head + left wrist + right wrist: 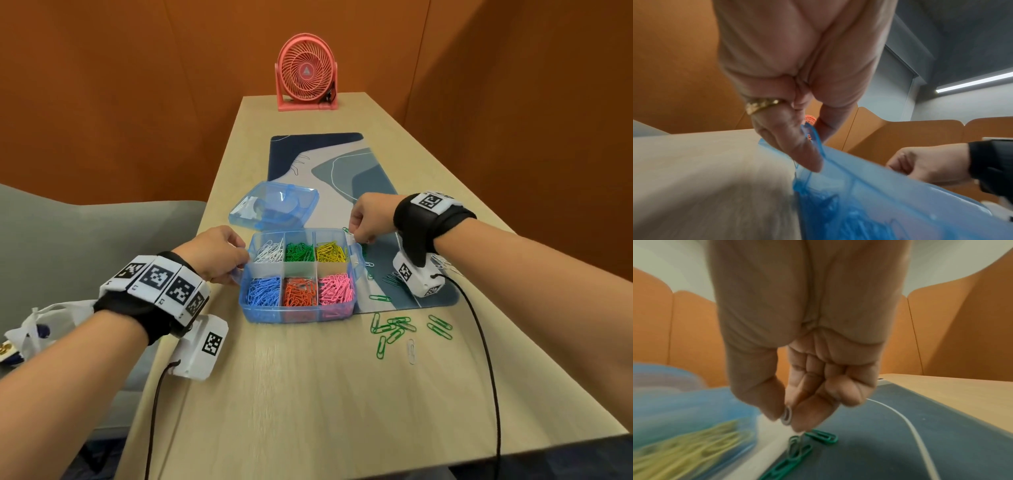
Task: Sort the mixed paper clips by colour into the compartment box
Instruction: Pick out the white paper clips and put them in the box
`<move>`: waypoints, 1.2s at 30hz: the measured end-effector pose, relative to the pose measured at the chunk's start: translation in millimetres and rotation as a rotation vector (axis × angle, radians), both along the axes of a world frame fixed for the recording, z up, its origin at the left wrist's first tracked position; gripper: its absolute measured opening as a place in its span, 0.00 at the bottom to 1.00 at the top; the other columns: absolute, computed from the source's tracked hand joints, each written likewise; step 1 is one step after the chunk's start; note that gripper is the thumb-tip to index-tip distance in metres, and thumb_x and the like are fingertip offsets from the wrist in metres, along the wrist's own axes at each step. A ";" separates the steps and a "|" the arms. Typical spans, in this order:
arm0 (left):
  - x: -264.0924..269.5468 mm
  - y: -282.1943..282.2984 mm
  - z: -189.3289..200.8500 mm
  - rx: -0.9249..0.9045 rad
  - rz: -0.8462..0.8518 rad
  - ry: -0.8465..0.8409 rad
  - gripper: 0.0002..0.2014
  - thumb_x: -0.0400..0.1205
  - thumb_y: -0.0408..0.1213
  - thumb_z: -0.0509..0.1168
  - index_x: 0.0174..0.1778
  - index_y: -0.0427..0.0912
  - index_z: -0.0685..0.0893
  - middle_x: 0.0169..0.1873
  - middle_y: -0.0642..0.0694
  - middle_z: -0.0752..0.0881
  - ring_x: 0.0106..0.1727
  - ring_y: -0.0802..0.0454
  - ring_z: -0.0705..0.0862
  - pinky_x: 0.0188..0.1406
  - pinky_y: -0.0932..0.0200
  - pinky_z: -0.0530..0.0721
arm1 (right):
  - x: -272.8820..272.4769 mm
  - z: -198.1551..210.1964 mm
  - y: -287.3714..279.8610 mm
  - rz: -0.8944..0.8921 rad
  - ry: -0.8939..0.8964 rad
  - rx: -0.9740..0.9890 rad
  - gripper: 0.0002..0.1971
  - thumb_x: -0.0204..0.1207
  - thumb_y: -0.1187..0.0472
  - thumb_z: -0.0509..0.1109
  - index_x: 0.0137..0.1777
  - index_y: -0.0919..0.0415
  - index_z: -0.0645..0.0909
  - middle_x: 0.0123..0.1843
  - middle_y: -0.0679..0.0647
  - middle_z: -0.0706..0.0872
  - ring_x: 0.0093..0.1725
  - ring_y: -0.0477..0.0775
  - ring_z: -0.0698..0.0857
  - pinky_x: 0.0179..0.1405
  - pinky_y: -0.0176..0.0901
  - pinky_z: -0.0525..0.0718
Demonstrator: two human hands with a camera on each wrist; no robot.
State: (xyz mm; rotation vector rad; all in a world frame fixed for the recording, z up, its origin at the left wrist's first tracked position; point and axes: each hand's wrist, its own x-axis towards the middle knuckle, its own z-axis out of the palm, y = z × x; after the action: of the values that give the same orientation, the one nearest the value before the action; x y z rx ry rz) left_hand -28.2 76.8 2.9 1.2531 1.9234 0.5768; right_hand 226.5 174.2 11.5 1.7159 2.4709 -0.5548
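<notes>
While left hand (219, 251) grips box (298, 313), right hand (368, 217) pinches clip (786, 415).

A pink fan (306, 72) stands at the table's (308, 394) far end. Nearer lies a blue patterned mat (329, 164). Left are a grey chair (85, 233) and a white bag (51, 322).

Wooden table (308, 394), desk mat (342, 164), compartment box (298, 313), fan (306, 73), loose clips (394, 330)
</notes>
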 end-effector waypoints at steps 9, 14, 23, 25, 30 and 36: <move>4.2 -1.4 0.0 0.041 0.066 -0.022 0.15 0.80 0.32 0.67 0.59 0.42 0.70 0.37 0.37 0.83 0.31 0.47 0.81 0.44 0.48 0.87 | 4.9 -5.0 -30.8 0.015 -0.059 -0.102 0.12 0.70 0.64 0.77 0.29 0.57 0.78 0.25 0.49 0.83 0.25 0.44 0.81 0.31 0.35 0.78; 11.7 -8.4 3.8 0.135 0.058 -0.011 0.24 0.79 0.43 0.69 0.69 0.46 0.69 0.52 0.38 0.81 0.49 0.42 0.81 0.54 0.47 0.80 | 1.1 -8.4 -37.8 0.006 -0.129 -0.062 0.10 0.70 0.60 0.75 0.32 0.59 0.78 0.27 0.52 0.82 0.29 0.52 0.79 0.30 0.37 0.76; 61.8 -40.5 23.8 0.384 0.060 -0.382 0.05 0.83 0.35 0.63 0.54 0.44 0.78 0.55 0.44 0.79 0.58 0.49 0.79 0.59 0.57 0.78 | 19.8 22.7 -59.6 -0.055 0.071 0.020 0.03 0.69 0.67 0.70 0.40 0.63 0.85 0.34 0.56 0.89 0.31 0.51 0.83 0.39 0.44 0.86; 78.3 -48.3 24.3 0.371 0.078 -0.603 0.03 0.84 0.30 0.61 0.48 0.42 0.78 0.51 0.42 0.80 0.57 0.48 0.81 0.57 0.59 0.81 | 20.5 45.1 -69.7 -0.023 0.132 0.039 0.04 0.69 0.68 0.71 0.37 0.59 0.84 0.33 0.53 0.89 0.30 0.48 0.83 0.36 0.40 0.85; 123.5 -64.4 18.4 0.099 0.177 -1.172 0.13 0.87 0.41 0.54 0.48 0.36 0.79 0.44 0.38 0.82 0.48 0.46 0.83 0.49 0.58 0.82 | 11.9 81.1 -102.3 0.093 0.259 -0.023 0.06 0.72 0.68 0.74 0.46 0.59 0.87 0.33 0.49 0.88 0.27 0.37 0.84 0.30 0.29 0.81; 156.4 -81.1 8.1 -0.062 0.237 -1.554 0.20 0.89 0.39 0.48 0.57 0.25 0.77 0.48 0.31 0.82 0.69 0.38 0.77 0.63 0.46 0.76 | 38.3 73.6 -108.5 0.032 0.270 -0.025 0.05 0.74 0.67 0.74 0.48 0.62 0.87 0.34 0.53 0.89 0.29 0.43 0.86 0.33 0.32 0.85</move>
State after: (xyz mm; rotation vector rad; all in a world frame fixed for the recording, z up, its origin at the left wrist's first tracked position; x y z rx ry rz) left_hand 128.2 -4.4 11.0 0.2105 0.7032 1.1257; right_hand 264.8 65.8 85.1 1.6890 2.6481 -0.8621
